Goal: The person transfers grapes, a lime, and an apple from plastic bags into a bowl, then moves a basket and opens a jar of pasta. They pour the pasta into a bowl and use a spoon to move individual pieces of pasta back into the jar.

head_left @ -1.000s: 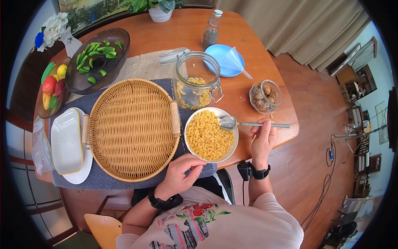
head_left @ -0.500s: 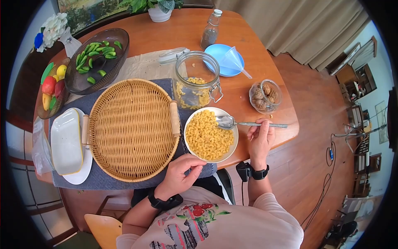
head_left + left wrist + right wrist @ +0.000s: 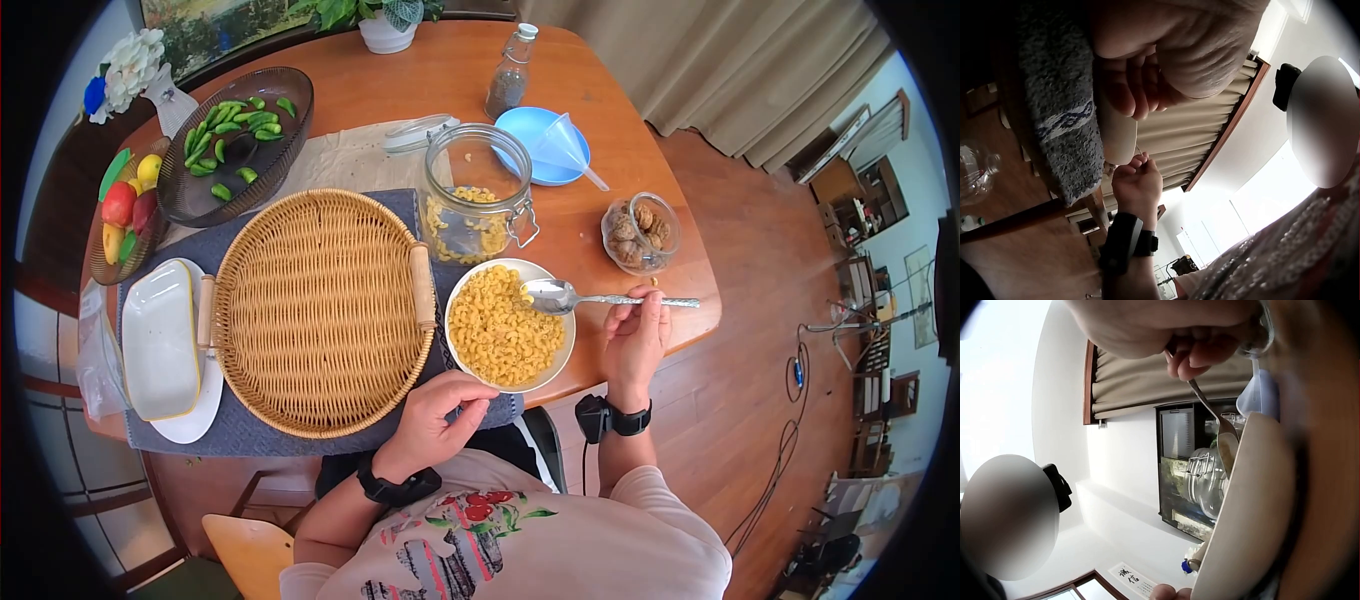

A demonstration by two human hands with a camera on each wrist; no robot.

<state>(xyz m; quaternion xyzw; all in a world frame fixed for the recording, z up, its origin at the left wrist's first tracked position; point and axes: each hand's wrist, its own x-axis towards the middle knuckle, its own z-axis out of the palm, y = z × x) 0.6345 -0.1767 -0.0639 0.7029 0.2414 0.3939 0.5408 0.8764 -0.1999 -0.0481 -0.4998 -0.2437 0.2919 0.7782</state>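
A white bowl (image 3: pixel 515 380) full of yellow elbow macaroni (image 3: pixel 505 330) stands at the table's near edge. My right hand (image 3: pixel 637 340) pinches the handle of a metal spoon (image 3: pixel 555 296) between thumb and fingers. The spoon's head lies over the right part of the macaroni, and in the right wrist view its tip drops behind the bowl's rim. My left hand (image 3: pixel 440 420), its fingers loosely bent, is at the near left of the bowl with fingertips right at the rim. From the left wrist, its fingers (image 3: pixel 1141 87) overlap the bowl's outer wall.
Left of the bowl lies a round wicker tray (image 3: pixel 325 310) on a grey towel (image 3: pixel 400 215). Behind the bowl stands an open glass jar (image 3: pixel 475 215) with some macaroni. A blue plate (image 3: pixel 515 125) holding a funnel (image 3: pixel 565 140) and a glass jar of walnuts (image 3: pixel 640 235) stand farther right.
The spoon shifted slightly left, then back right with my right hand; its handle has turned a little. My left hand and the bowl stay in place.
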